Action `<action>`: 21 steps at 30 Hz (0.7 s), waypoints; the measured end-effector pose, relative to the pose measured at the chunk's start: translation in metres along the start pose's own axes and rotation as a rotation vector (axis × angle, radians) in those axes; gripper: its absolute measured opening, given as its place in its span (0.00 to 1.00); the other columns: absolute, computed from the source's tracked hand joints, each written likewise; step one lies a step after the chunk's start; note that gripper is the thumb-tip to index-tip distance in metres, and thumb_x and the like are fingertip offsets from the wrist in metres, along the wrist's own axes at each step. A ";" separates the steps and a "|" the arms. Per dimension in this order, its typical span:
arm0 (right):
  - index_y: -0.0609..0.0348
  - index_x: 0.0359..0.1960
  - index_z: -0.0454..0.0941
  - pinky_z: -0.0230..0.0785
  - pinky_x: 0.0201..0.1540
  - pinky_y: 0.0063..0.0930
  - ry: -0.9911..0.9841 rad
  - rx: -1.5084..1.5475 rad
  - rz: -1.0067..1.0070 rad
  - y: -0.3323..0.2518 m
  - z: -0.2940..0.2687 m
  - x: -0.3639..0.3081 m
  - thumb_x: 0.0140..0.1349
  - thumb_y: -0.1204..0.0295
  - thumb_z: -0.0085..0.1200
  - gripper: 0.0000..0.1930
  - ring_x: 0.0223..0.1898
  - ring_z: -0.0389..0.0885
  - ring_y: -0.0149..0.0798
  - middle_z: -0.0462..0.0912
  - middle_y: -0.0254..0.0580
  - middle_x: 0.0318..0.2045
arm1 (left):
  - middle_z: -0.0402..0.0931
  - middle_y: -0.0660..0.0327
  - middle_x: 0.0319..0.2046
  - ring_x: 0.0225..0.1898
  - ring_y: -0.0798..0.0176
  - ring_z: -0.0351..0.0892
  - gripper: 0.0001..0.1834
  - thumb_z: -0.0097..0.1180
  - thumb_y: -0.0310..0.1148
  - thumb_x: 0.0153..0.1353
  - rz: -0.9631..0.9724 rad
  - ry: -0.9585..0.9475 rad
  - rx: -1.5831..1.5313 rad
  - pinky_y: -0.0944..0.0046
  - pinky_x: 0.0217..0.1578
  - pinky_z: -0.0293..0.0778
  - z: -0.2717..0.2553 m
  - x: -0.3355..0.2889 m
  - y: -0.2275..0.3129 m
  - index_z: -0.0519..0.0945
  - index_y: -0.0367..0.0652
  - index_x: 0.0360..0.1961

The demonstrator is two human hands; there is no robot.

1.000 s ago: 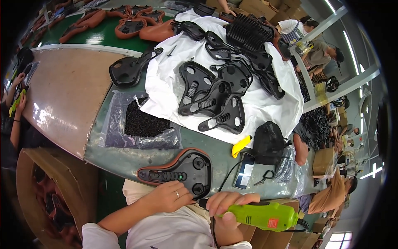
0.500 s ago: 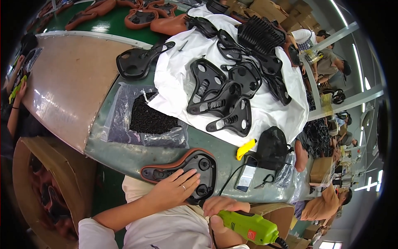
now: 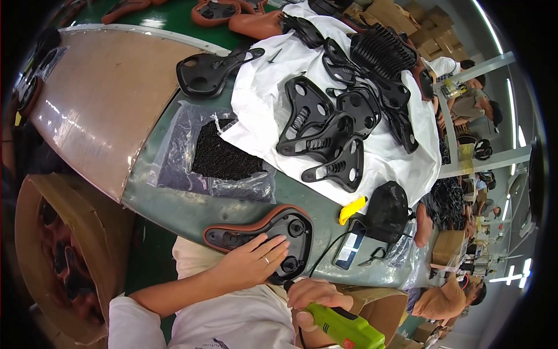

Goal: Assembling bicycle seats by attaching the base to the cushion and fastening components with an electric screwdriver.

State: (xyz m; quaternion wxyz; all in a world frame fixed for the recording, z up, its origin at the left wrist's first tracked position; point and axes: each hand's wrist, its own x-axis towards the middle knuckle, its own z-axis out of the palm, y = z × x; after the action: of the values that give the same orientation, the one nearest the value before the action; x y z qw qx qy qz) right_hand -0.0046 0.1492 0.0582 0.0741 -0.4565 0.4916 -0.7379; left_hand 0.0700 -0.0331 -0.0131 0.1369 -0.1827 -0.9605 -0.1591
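Note:
A brown-rimmed bicycle saddle lies upside down at the near edge of the green table, its black plastic underside up. My left hand rests flat on that underside, fingers spread, holding it down. My right hand grips a green electric screwdriver, whose black tip points at the rear of the saddle near a screw boss.
A clear bag of small black screws lies beyond the saddle. Several black saddle shells sit on a white sheet. A phone, scissors, a yellow tool and a black pouch lie right. A cardboard box stands left. Other people work at right.
My view has tilted down and closer. My left hand has settled further onto the saddle's underside, and the screwdriver has come up so that its tip is at the saddle's rear.

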 end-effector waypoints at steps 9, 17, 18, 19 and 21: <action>0.53 0.52 0.61 0.81 0.25 0.41 -0.076 -0.103 0.000 0.000 0.002 -0.001 0.63 0.71 0.72 0.27 0.21 0.83 0.43 0.82 0.43 0.25 | 0.74 0.52 0.69 0.75 0.50 0.66 0.28 0.56 0.38 0.66 -0.006 0.024 -0.013 0.45 0.73 0.63 0.003 0.000 0.000 0.80 0.37 0.65; 0.63 0.44 0.71 0.83 0.29 0.42 -0.123 -0.059 0.028 0.008 0.006 0.007 0.53 0.80 0.75 0.23 0.24 0.86 0.47 0.84 0.48 0.26 | 0.74 0.53 0.70 0.75 0.52 0.65 0.27 0.54 0.37 0.67 -0.014 0.015 -0.003 0.46 0.74 0.61 0.004 -0.001 -0.001 0.80 0.37 0.65; 0.64 0.46 0.71 0.83 0.30 0.42 -0.150 -0.054 0.037 0.009 0.007 0.010 0.53 0.81 0.75 0.24 0.24 0.86 0.46 0.84 0.48 0.26 | 0.74 0.53 0.70 0.76 0.52 0.65 0.27 0.54 0.37 0.67 -0.019 0.006 -0.006 0.46 0.74 0.61 0.004 -0.002 0.000 0.80 0.37 0.65; 0.64 0.46 0.71 0.83 0.30 0.42 -0.149 -0.056 0.036 0.011 0.006 0.011 0.53 0.81 0.75 0.24 0.24 0.86 0.46 0.84 0.48 0.26 | 0.74 0.53 0.70 0.76 0.52 0.65 0.27 0.54 0.37 0.67 -0.017 0.007 -0.006 0.46 0.74 0.61 0.004 -0.001 0.000 0.80 0.37 0.65; 0.64 0.48 0.72 0.82 0.29 0.40 -0.124 0.010 0.040 0.016 0.004 0.009 0.53 0.81 0.75 0.25 0.23 0.85 0.45 0.83 0.47 0.26 | 0.74 0.53 0.70 0.76 0.53 0.64 0.27 0.54 0.38 0.68 -0.007 0.007 0.004 0.46 0.74 0.60 0.004 -0.001 0.000 0.80 0.37 0.65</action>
State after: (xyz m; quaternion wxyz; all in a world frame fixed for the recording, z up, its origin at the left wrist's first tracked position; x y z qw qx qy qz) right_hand -0.0121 0.1332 0.0512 0.1213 -0.4913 0.4914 -0.7088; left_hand 0.0700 -0.0322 -0.0168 0.1402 -0.1783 -0.9610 -0.1581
